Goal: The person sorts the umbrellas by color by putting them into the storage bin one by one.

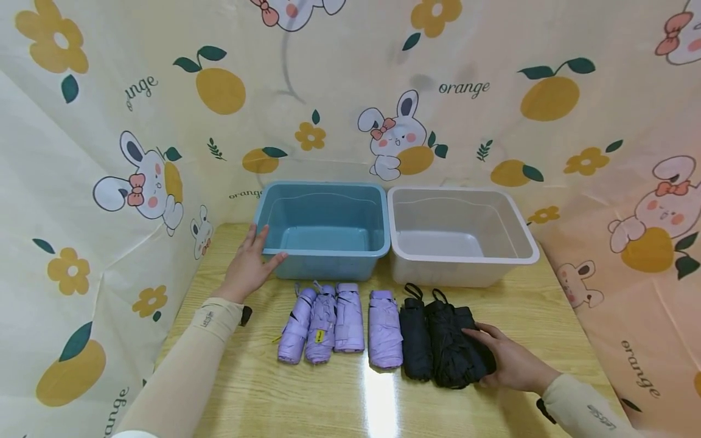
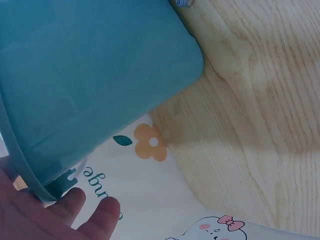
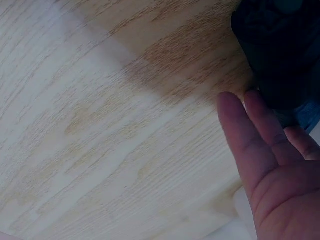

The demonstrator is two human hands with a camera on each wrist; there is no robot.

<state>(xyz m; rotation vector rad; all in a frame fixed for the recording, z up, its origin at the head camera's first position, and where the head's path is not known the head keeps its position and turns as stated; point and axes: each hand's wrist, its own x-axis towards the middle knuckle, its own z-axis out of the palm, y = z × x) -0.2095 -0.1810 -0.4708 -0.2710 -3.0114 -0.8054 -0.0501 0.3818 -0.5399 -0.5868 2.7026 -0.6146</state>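
wooden table (image 1: 306, 401) holds the rightmost black umbrella (image 1: 484, 359), partly hidden by outstretched right hand (image 1: 512, 363), left hand (image 1: 248, 267) spread.

"orange" across the patterned backdrop (image 1: 339, 91), unclear lettering on both sleeves (image 1: 183, 365)

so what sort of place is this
Probably a staged tabletop setup: a bunny-and-orange printed backdrop behind a wood-grain table, with folded umbrellas lined up before a blue bin and a pale bin.

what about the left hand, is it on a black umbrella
No, the left hand is at the blue bin, while the black umbrellas lie by the right hand.
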